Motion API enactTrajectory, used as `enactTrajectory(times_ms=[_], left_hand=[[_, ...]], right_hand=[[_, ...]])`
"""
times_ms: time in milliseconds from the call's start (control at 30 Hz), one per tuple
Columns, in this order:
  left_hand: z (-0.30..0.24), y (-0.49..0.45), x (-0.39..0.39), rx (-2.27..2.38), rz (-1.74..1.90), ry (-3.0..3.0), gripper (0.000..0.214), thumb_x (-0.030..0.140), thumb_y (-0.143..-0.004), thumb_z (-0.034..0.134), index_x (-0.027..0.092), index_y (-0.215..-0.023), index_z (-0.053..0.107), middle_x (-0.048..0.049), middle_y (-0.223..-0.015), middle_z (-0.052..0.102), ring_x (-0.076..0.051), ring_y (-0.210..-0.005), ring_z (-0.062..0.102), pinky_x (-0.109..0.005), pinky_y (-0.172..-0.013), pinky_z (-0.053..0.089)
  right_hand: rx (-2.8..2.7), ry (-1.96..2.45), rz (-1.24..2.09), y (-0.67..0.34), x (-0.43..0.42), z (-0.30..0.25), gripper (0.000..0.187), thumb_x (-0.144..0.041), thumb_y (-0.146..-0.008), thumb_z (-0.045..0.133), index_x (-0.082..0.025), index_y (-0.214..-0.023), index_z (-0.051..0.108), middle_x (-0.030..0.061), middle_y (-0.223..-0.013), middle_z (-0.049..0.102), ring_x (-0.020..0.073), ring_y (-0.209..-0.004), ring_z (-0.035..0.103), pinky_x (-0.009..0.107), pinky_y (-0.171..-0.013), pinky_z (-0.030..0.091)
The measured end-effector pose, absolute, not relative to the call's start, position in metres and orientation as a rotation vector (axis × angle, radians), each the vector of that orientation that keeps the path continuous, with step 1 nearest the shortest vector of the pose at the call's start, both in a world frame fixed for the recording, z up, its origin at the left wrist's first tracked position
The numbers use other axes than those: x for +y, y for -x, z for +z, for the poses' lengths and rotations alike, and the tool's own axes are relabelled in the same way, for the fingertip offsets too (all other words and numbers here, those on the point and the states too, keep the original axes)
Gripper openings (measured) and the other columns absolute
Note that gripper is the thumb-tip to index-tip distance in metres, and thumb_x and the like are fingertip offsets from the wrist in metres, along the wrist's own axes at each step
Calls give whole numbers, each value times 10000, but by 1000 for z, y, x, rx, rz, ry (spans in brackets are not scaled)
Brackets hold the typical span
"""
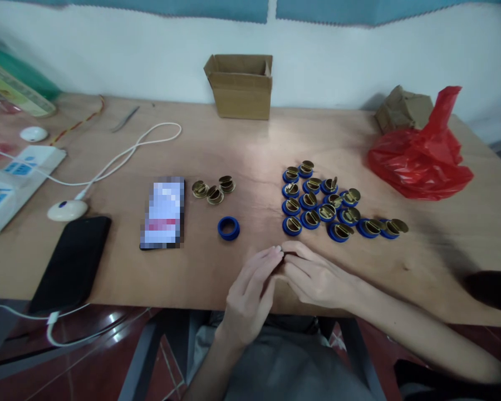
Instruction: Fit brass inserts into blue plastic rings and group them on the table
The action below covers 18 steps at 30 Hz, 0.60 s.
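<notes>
Close to the table's front edge, my left hand (250,292) and my right hand (315,275) meet fingertip to fingertip. Both are closed in a pinch around something small and dark, mostly hidden by the fingers. Just beyond them, to the right, stand several blue rings with brass flip-lid inserts (310,218), set in rough rows with their lids at various tilts. A bare blue ring (229,228) lies to the left of my hands. Three loose brass flip-lid inserts (214,194) sit behind that ring, without blue rings around them.
A lit phone (163,213) and a dark phone (72,263) lie at left, near a white cable (121,161) and power strip (20,184). An open cardboard box (244,94) stands by the wall. A red plastic bag (420,161) occupies the right back.
</notes>
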<state>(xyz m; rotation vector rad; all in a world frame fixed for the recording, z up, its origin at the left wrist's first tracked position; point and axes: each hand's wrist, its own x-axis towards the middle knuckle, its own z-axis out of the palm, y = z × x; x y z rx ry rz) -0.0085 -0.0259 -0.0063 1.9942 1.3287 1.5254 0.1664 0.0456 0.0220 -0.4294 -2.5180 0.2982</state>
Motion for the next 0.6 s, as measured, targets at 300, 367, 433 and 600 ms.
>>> enactTrajectory(times_ms=[300,367,433,600], left_hand=[[-6,8,-29,1513,1537,-1718,652,99,-848,779,257,-1438,550,-68,-1317,711,-193,-1193,683,-327,-1034,591],[-4,7,-28,1546,1538,-1717,663,119,-843,795,257,-1442,548,-66,-1294,723,-190,-1165,687,-316,-1003,602],[-3,7,-27,1555,1551,-1717,673,126,-837,806,253,-1445,546,-67,-1282,728,-189,-1143,692,-308,-975,613],[-2,5,-26,1553,1565,-1758,663,138,-837,811,250,-1439,557,-64,-1247,738,-187,-1099,700,-312,-950,629]], right_hand=[[-2131,799,898,-166,49,30,223,-382,-976,686,-183,-940,592,6,-801,642,126,-681,597,246,-604,492],[-2075,901,1099,-165,49,31,263,-411,-954,707,-182,-880,602,-8,-760,630,109,-637,570,231,-573,457],[-2001,961,1299,-163,50,33,270,-419,-964,678,-174,-863,629,-9,-743,627,106,-633,558,226,-564,439],[-1785,1039,1678,-157,54,39,311,-440,-976,623,-158,-846,648,-24,-689,581,91,-589,503,214,-522,388]])
